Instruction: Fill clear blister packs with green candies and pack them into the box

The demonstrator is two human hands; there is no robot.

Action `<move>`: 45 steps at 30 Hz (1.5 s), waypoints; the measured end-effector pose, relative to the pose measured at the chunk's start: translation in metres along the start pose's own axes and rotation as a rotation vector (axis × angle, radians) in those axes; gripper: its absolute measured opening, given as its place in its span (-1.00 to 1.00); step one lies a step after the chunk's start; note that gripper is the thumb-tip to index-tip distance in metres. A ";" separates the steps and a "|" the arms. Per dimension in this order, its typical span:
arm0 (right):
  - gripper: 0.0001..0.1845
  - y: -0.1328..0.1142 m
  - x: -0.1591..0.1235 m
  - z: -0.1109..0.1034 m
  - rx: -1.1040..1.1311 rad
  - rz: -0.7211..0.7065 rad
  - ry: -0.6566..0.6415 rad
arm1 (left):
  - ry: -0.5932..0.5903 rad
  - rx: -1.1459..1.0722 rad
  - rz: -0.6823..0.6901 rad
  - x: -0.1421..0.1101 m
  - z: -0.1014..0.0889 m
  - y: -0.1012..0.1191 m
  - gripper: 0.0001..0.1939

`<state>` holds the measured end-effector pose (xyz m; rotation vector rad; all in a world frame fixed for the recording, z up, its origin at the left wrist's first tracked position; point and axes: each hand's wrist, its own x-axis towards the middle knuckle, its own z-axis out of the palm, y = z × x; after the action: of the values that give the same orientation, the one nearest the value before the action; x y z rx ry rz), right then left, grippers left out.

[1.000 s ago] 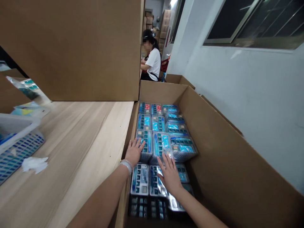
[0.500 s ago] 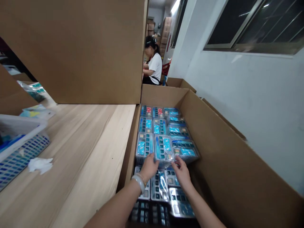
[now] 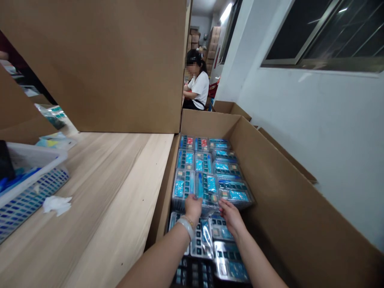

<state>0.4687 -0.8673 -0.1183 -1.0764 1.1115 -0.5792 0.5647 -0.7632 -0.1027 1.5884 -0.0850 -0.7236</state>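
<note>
1. The left hand (image 3: 193, 208) is at the near left corner of a clear pack (image 3: 206, 187), its fingers bent and touching the plastic.
2. The right hand (image 3: 231, 214) is at that pack's near right corner, thumb and fingertips close together — I can't make out whether either grip really pinches it.
3. The clear pack tops the middle stack in an open carton (image 3: 267, 160), between stacks to left and right; it shows a blue strip, dark squares and a light-blue patch.
4. Lower packs (image 3: 231, 262) with silvery edges lie nearer, around the forearms.
5. Left of the carton, the wood-grain desk (image 3: 120, 176) bears a white basket (image 3: 45, 182) and a crumpled white tissue (image 3: 57, 204).
6. On the far side, a person (image 3: 200, 86) in a white top sits beyond the carton.
</note>
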 end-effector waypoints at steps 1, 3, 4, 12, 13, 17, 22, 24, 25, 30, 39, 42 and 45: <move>-0.57 0.001 0.000 0.000 0.009 0.011 -0.010 | 0.011 -0.021 -0.020 0.000 0.003 0.002 -0.61; -0.57 0.003 0.000 -0.001 0.002 0.013 -0.029 | 0.033 -0.067 -0.063 0.000 0.008 0.006 -0.62; -0.57 0.005 -0.001 -0.003 -0.020 0.005 -0.043 | 0.034 -0.094 -0.080 -0.001 0.010 0.010 -0.64; -0.51 -0.032 0.019 0.004 -0.727 -0.752 0.109 | -0.057 -0.405 -0.068 -0.019 -0.026 0.052 -0.83; -0.50 -0.041 0.030 0.017 -0.858 -0.855 0.067 | -0.053 -0.455 -0.043 -0.023 -0.041 0.057 -0.83; -0.51 -0.063 0.084 0.082 -1.418 -0.848 -0.173 | 0.048 -0.525 -0.008 -0.042 -0.120 0.067 -0.86; -0.42 -0.056 0.133 0.125 -1.586 -0.654 -0.266 | 0.359 -0.491 -0.042 -0.071 -0.229 0.049 -0.92; -0.41 -0.052 0.140 0.125 -1.594 -0.652 -0.267 | 0.441 -0.457 -0.060 -0.081 -0.265 0.038 -0.91; -0.41 -0.051 0.141 0.124 -1.599 -0.654 -0.266 | 0.465 -0.443 -0.072 -0.086 -0.279 0.033 -0.91; -0.37 -0.047 0.131 0.127 -1.592 -0.670 -0.223 | 0.538 -0.488 -0.136 -0.100 -0.309 0.018 -0.92; -0.40 -0.040 0.121 0.138 -1.537 -0.555 -0.273 | 0.571 -0.439 -0.049 -0.106 -0.300 0.009 -0.91; -0.38 -0.050 0.115 0.139 -1.496 -0.612 -0.190 | 0.586 -0.468 -0.038 -0.106 -0.301 0.006 -0.85; -0.37 -0.058 0.091 0.150 -1.426 -0.755 -0.128 | 0.575 -0.504 -0.023 -0.109 -0.300 0.010 -0.85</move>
<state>0.6479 -0.9066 -0.0970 -2.7863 0.9010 -0.1882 0.6286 -0.4532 -0.0578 1.2522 0.5015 -0.2498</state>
